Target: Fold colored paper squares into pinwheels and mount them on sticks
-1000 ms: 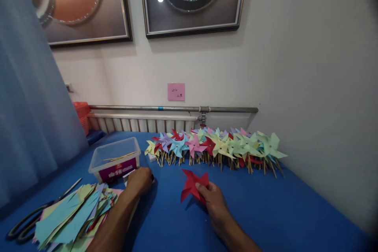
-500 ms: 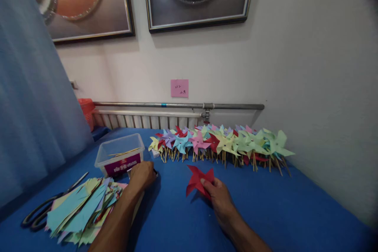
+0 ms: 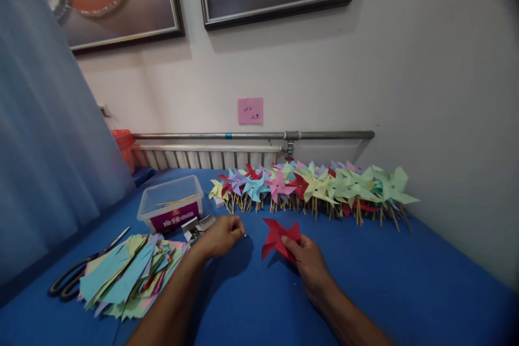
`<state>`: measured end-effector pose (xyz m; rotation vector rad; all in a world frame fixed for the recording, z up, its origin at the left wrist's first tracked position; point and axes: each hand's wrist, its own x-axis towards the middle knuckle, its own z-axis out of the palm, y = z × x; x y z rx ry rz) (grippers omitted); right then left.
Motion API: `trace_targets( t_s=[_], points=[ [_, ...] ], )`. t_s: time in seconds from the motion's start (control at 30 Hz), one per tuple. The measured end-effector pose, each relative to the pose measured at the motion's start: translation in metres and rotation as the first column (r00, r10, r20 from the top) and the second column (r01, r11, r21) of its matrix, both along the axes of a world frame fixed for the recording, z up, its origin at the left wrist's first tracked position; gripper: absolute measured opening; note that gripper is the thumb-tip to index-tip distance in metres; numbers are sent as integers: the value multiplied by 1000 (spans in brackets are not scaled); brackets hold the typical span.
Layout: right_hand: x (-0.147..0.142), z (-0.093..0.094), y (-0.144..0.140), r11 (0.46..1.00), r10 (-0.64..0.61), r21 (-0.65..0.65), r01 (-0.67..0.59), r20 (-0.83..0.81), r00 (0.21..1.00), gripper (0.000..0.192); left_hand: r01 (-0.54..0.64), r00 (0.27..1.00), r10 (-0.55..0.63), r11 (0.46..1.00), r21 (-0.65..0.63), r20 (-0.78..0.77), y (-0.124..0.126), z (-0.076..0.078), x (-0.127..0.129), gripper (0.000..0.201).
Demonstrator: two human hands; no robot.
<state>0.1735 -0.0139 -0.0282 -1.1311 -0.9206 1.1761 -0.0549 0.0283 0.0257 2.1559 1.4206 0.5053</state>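
My right hand holds a red paper pinwheel head, its thumb pressed on the front near the middle. No stick shows on this pinwheel. Closed in a pinch, my left hand has a tiny shiny tip, apparently a thumbtack, at its fingertips, a short way left of the red paper. Just behind the left wrist stands a small opened carton with small dark metallic pieces in it. A clear plastic tub with a purple label holds a few thin wooden sticks.
Rows of finished paper pinwheels on sticks stand along the back. A stack of cut coloured paper lies at left beside black-handled scissors. A blue cloth covers the table. Pipes run along the wall; a curtain hangs left.
My left hand has come away from the small carton and moved right, towards the red pinwheel, uncovering the carton. My right hand still holds the pinwheel. The view has tipped slightly down.
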Motion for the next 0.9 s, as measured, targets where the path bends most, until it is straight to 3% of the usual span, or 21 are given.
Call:
trace_targets(
  t_s=[0.13, 0.27, 0.47, 0.63, 0.77, 0.9],
  points=[
    [2, 4, 1, 997, -51, -57, 49, -33, 998, 22, -10, 900, 103, 977, 215, -424, -10, -10, 25, 27],
    [3, 6, 0, 997, -57, -59, 56, -22, 998, 23, 66, 835, 65, 974, 218, -546, -14, -15, 33, 30],
    [3, 6, 1, 995, -70, -77, 70, -1, 998, 20, 49, 868, 45, 983, 176, -495, -10, -15, 23, 29],
    [3, 6, 1, 996, -60, -65, 60, 1, 998, 19, 4, 951, 28, 995, 101, -308, -1, -18, 14, 27],
    [5, 4, 2, 996, -57, -63, 57, 12, 998, 20, 74, 985, -65, 996, 51, -160, 6, -26, 10, 31],
    [5, 2, 4, 995, -62, -77, 66, 51, 997, 22, 117, 986, -116, 993, 3, -122, 10, -31, 8, 33]
  ],
)
